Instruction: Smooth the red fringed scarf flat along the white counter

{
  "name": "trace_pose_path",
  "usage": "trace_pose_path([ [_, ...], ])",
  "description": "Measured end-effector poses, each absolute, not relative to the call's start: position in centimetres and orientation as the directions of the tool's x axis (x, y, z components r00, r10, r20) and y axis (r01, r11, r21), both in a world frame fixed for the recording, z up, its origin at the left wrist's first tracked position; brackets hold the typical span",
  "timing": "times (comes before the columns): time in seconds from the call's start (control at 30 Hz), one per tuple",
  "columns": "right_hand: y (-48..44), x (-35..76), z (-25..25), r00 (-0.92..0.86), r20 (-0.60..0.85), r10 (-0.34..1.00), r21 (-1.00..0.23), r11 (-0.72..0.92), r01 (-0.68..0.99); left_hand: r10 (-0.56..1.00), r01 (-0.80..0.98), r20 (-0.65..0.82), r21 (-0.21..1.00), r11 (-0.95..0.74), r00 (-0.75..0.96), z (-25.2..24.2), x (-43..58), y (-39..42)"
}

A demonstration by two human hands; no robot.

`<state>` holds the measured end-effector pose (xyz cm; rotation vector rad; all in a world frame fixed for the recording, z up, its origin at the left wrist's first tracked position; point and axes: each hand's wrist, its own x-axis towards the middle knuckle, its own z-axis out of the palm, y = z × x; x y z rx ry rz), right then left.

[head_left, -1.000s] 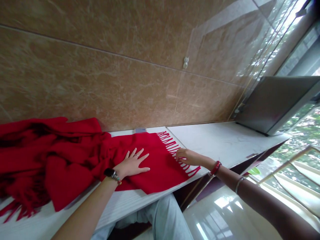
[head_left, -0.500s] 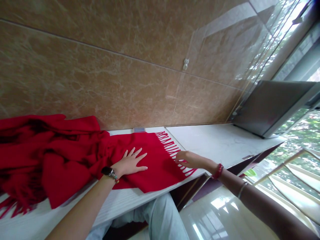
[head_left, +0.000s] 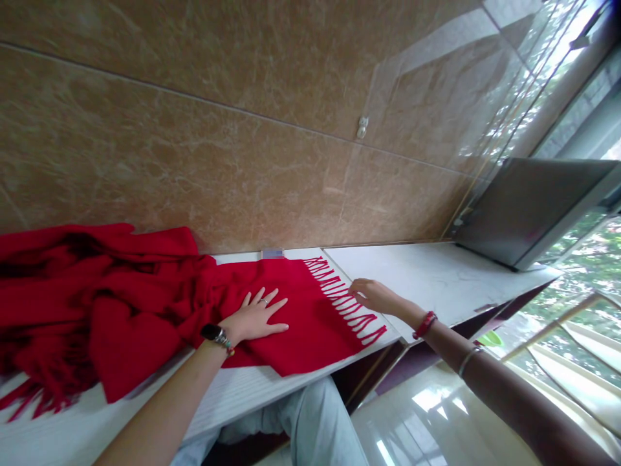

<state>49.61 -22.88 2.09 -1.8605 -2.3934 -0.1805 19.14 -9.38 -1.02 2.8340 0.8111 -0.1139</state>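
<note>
A red scarf (head_left: 310,323) lies on the white counter, its right end spread flat. My left hand (head_left: 257,317) rests palm down on this flat part, fingers spread, wearing a ring, with a watch and beads at the wrist. Along the scarf's right edge, red fringe (head_left: 356,320) hangs out over the white surface in twisted strands. My right hand (head_left: 373,295) is at the upper middle of the fringe, fingers curled together at the strand ends; the fingertips are partly hidden. To the left, the remaining scarf (head_left: 130,323) is heaped in loose folds with more fringe at its lower edge.
The white counter (head_left: 412,272) runs along a brown tiled wall (head_left: 218,162). A small label-like item (head_left: 272,254) lies at the wall's foot. A grey appliance-like box (head_left: 528,207) stands at the far right by the window. My knee is under the counter's front edge.
My right hand has moved up along the fringe, away from the counter's front edge. Lower strands are now uncovered. My left hand stays pressed on the scarf.
</note>
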Motion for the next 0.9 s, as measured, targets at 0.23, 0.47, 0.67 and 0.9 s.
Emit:
trace_pose_path([
  [0.23,-20.1,47.3,0.1,-0.225,0.092,0.970,0.064,0.219,0.974,0.510,0.526,-0.134,0.161,-0.835,0.850,-0.8,19.0,-9.4],
  [0.47,-22.0,52.7,0.7,-0.016,0.092,0.996,0.292,-0.012,0.956,0.511,0.526,-0.128,0.170,-0.833,0.850,-1.0,19.1,-9.4],
  [0.67,-18.6,49.1,1.1,-0.105,0.272,0.957,0.047,0.095,0.994,0.515,0.531,-0.132,0.163,-0.832,0.847,-0.8,19.1,-9.5],
  [0.9,-14.5,48.2,-1.2,-0.121,0.209,0.970,-0.025,0.129,0.991,0.513,0.528,-0.133,0.152,-0.835,0.848,-0.7,18.9,-9.6],
])
